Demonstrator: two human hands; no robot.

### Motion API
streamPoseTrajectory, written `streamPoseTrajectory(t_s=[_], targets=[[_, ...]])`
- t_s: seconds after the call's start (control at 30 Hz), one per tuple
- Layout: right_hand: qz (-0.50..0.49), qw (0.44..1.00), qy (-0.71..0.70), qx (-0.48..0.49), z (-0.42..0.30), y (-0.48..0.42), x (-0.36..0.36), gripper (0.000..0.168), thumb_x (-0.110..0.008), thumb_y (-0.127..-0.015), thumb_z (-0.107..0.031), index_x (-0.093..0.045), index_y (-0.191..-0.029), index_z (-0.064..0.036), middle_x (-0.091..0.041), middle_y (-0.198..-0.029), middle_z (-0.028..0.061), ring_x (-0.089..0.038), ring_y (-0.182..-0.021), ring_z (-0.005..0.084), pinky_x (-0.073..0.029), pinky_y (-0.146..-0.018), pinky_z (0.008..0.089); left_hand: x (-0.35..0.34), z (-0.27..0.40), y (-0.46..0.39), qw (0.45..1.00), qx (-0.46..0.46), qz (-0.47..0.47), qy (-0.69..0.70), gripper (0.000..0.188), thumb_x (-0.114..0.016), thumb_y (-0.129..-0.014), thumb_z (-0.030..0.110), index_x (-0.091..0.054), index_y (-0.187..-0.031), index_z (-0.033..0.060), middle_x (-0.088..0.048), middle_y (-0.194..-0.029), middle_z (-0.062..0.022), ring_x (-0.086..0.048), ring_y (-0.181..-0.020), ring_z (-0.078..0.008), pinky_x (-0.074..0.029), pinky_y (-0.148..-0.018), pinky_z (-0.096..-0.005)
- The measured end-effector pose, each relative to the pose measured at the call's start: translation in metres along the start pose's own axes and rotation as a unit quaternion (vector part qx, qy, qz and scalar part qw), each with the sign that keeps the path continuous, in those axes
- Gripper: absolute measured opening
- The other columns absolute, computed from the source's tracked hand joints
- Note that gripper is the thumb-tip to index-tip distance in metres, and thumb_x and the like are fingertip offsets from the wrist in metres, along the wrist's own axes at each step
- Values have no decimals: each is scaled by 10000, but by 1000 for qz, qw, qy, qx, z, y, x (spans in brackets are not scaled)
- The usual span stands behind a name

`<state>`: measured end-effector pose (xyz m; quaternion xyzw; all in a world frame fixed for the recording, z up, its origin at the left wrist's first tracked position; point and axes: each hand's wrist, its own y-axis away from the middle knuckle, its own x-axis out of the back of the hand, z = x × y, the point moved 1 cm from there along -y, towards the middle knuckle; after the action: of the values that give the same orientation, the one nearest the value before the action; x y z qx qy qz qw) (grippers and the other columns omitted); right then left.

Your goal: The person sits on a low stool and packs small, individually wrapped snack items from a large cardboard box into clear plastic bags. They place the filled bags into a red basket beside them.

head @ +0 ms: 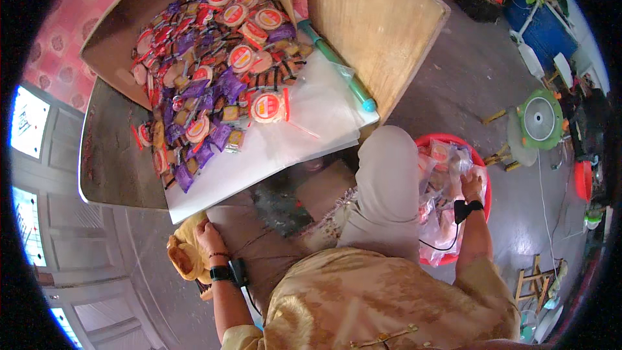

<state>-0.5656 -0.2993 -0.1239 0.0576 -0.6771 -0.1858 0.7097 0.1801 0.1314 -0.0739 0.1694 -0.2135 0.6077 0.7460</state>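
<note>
My right hand point(472, 186) reaches over a red plastic tub point(488, 204) to my right and rests on clear plastic bags of packaged snacks point(437, 214) in it; whether it grips one I cannot tell. My left hand point(210, 237) lies beside my left knee, near a yellow cloth item point(189, 248) below the table corner; its fingers are partly hidden. Before me, a pile of wrapped snacks, with purple packets point(231, 85) and round packs point(267, 108) with red-and-white labels, spreads over white sheets point(311, 121) and into a tilted cardboard box point(114, 53).
A green tube point(345, 68) lies along the sheets beside a wooden board point(374, 24). On the right stand a green fan point(538, 117), a wooden stool frame point(534, 282) and a small red container point(583, 181). Panelled doors point(73, 238) line the left.
</note>
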Motion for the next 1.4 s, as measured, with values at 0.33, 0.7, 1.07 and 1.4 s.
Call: streamPoseTrajectory(t_s=[0.33,0.7,1.07,1.4], targets=[[338,786,-408,318,-213,120,197,131,-680,-843,-132,-644,-919,-32,-651,-885,142,-629,-817,303,-506,-758,370,14,83,46,998,-38,-47,27,222,-525,-949,150,-654,-1069,15,-644,-842,-96,-585,-743,-214,-519,-725,-312],[202,790,-204,542,-462,198,172,154,-663,-777,-141,-603,-863,-29,-610,-944,165,-610,-863,351,-508,-746,443,-15,-10,4,932,16,-35,361,234,-589,-902,154,-627,-1059,-15,-602,-816,-74,-534,-659,-184,-507,-672,-319],[144,801,-337,473,-460,161,154,177,-619,-829,-172,-650,-862,-1,-661,-874,194,-632,-825,371,-506,-722,435,-10,207,79,988,-66,-132,39,243,-577,-939,186,-590,-1122,26,-643,-893,-79,-594,-790,-167,-500,-732,-321],[-81,748,-500,429,-453,169,169,189,-618,-842,-166,-672,-898,6,-681,-762,137,-633,-689,187,-506,-670,323,-187,295,84,872,12,-424,242,213,-573,-940,231,-591,-987,24,-632,-819,-58,-562,-617,-100,-461,-510,-244]])
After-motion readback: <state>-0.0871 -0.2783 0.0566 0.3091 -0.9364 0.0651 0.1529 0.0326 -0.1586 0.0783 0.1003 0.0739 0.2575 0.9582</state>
